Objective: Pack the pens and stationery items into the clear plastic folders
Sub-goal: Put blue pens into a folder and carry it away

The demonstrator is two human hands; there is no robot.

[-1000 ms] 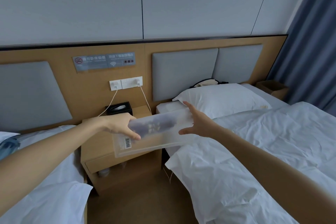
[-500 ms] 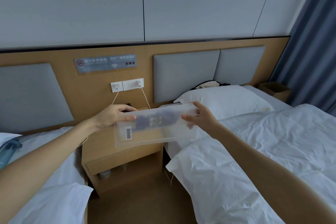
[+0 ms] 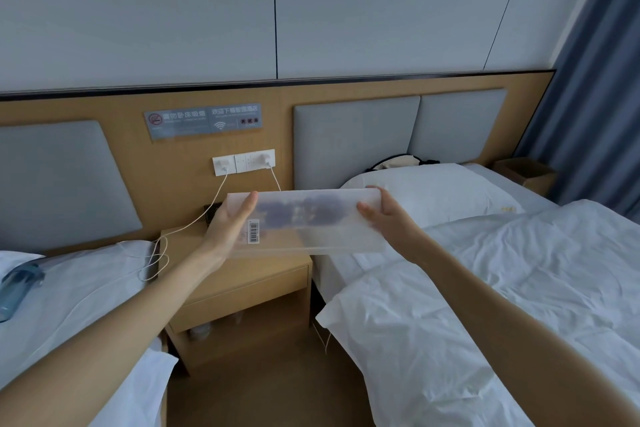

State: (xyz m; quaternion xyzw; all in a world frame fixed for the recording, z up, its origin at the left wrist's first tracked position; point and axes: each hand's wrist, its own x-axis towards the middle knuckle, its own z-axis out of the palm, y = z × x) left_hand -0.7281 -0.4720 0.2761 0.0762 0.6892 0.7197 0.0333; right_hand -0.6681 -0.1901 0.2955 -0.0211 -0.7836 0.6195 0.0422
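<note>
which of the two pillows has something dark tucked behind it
The right bed's pillow: a dark-edged bag sits between it and the headboard. The left pillow has only a blue bottle beside it.

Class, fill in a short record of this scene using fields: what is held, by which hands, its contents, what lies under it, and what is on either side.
held: frosted clear plastic folder, lifted in the air, long side level
hands: left hand grips its left end, right hand grips its right end
contents: dark items, blurred through the plastic
label: barcode sticker near the left end
below: wooden nightstand
sides: a white-sheeted bed on each side; pillow on the right one
</note>
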